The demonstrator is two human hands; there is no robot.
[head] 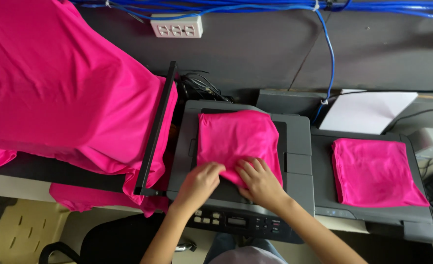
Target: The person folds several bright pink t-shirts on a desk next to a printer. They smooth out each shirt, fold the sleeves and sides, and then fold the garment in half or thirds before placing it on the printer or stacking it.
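Big pink fabric heap [55, 83], draped over a black frame [155, 132] at left, hangs past the worktop [11, 188] edge; prob. could slide off if tugged, and its lower end is cut off by the frame edge. Folded pink cloth [236, 139] lies on the grey printer [299, 146], mid-picture. Left hand [202, 182] has fingers curled, pinching the cloth's lower edge; right hand [259, 180] is half open, fingers pressing flat beside it. Slick fabric on a smooth lid: fold may slip or spring open w/ uneven pressure. Second folded pink cloth [375, 171] sits well apart on the right machine [373, 217]. Hands hide the cloth's bottom hem, so can't tell how many layers. Blue cables [330, 54] dangle near; snag risk looks low.
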